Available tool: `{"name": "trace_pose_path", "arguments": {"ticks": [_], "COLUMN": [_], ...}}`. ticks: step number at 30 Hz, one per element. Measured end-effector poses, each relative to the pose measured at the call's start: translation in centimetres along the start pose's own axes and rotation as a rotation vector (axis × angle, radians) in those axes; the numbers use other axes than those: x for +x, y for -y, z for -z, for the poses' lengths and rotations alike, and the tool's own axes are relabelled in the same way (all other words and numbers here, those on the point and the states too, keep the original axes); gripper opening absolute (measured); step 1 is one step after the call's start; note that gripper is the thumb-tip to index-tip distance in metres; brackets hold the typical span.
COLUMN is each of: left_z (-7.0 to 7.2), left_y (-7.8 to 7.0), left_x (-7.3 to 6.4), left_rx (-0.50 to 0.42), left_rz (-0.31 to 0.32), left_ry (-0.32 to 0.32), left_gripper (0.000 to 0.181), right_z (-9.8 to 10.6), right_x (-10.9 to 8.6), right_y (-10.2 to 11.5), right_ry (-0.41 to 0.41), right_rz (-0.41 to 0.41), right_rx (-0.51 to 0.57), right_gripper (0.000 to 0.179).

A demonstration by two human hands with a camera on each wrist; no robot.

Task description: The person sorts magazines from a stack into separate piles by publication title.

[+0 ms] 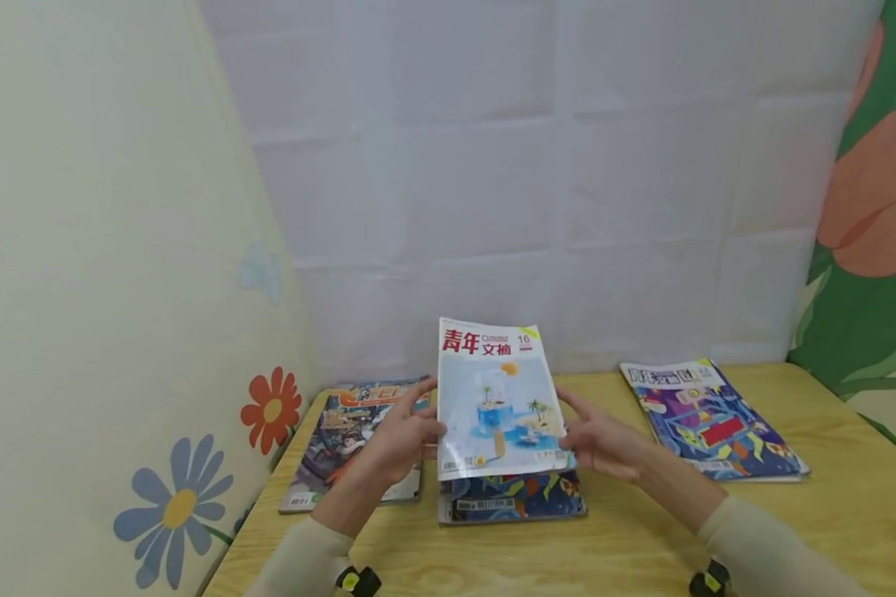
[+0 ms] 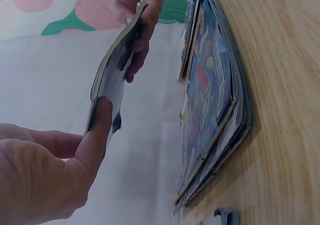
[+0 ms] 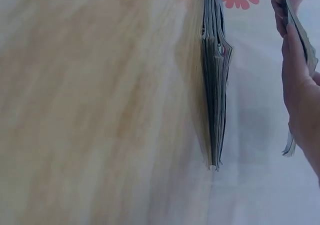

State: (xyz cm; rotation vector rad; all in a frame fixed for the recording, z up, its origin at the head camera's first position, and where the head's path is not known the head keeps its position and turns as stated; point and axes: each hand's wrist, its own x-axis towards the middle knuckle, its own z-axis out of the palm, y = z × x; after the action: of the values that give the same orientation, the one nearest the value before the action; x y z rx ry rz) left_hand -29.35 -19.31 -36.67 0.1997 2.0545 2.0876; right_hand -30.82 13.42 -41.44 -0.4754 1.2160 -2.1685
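Sleeves point(image 1: 299, 557) in pale cloth reach in from 7 and 5 o'clock, over a yellow wood-grain table point(image 1: 538, 564). Clock directions run around the held magazine point(image 1: 499, 414), at the centre of the lower half of the head view. Next above the table edge, at 6 o'clock, a pile of magazines point(image 1: 518, 502) with a dark blue, colourful cover lies flat, partly hidden. Raised above it, clear of it, the held magazine tilts its cover toward the person: red Chinese characters, the number 16, palm trees, blue water and an orange sun. The left hand point(image 1: 409, 431) grips its edge at 9 o'clock; the right hand point(image 1: 605, 439) grips the opposite edge at 3 o'clock. Farther out, a left pile point(image 1: 343, 439) rests at about 8:30, and a right pile point(image 1: 717, 431), blue with a red patch, at 3 o'clock. Behind, at 12 o'clock, hangs a creased white sheet point(image 1: 485, 182); a painted red flower point(image 1: 272, 410) shows at 9 o'clock.
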Motion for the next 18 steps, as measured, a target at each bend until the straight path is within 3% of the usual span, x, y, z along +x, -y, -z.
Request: {"name": "trace_pose_path", "arguments": {"ticks": [9,18], "left_z": [0.1,-0.9], "left_y": [0.6,1.0], "left_x": [0.3,1.5], "left_rx": [-0.003,0.014], "left_rz": [0.007,0.018], "left_ry": [0.021,0.047], "left_gripper": [0.073,0.076], "right_z": [-0.1,0.5], "right_x": [-0.7,-1.6], "right_y": [0.0,0.4], "right_ry": [0.007,-0.064], "right_rz": [-0.011,0.008], "right_rx": [0.005,-0.046], "right_gripper": [0.105,0.105]}}
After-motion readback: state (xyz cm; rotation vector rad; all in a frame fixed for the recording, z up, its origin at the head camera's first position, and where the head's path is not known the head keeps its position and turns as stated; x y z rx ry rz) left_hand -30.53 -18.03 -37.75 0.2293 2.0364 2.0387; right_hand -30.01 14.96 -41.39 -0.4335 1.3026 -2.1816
